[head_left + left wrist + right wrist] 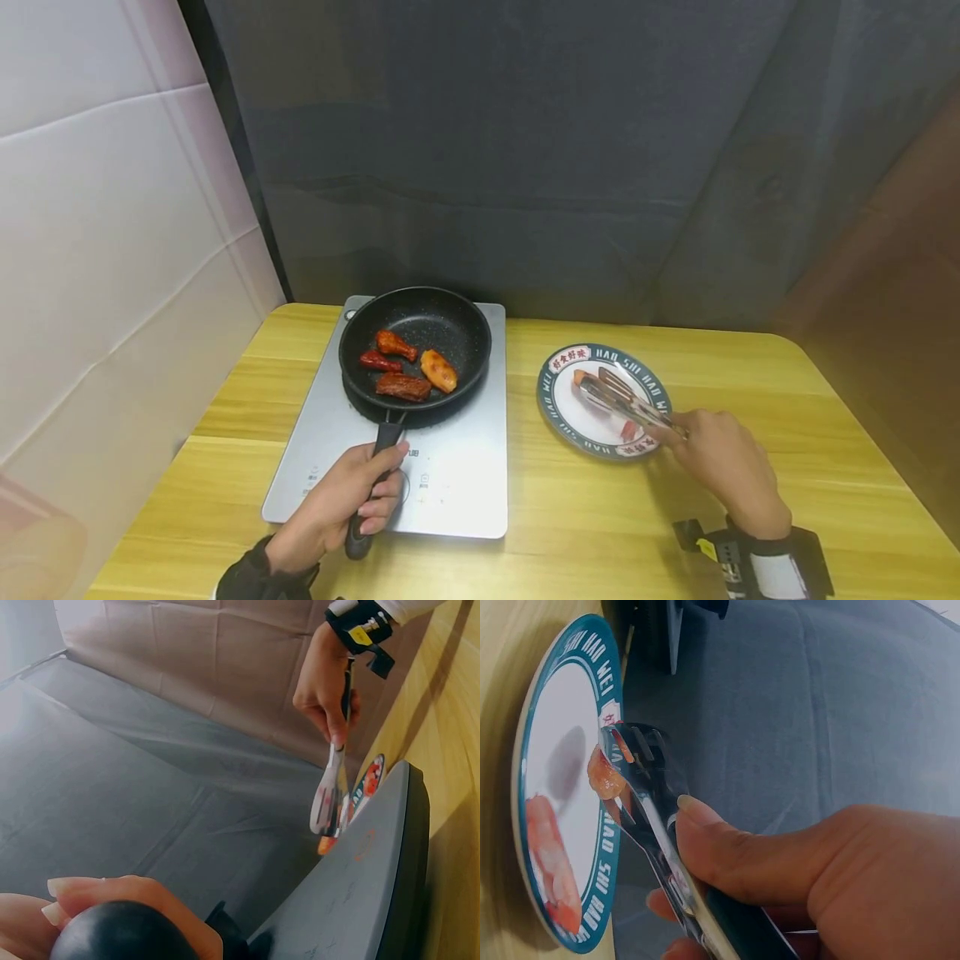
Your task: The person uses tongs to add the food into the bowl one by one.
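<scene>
Handle [387, 439] of black frying pan [446, 321], firmly in grip of left hand [348, 492], thumb across top, fingers curled round beneath. Sits on silver cooktop [468, 487], at left of yellow wood-grain table [577, 525]. In pan, 4 pieces of food: reddish-brown drumstick [396, 345], dark red piece [380, 361] just below, brown slab [403, 386] nearest handle, yellow-orange piece [438, 372] to the right.

Well to the right of pan, green-rimmed plate [547, 393] with white lettering. Holds metal tongs [621, 401] in right hand [723, 454], thumb pressing against tong arm near plate's right edge. Pinches orange-brown piece [606, 776] between tong tips, raised over plate, above soft shadow on white middle. On plate, pinkish-red strip [553, 862], lying at rim nearest right hand, apart from tongs' piece. Cannot tell exact kind of food in tongs. Behind table, dark grey cloth [510, 167]; to the left, pale cloth [112, 208].
</scene>
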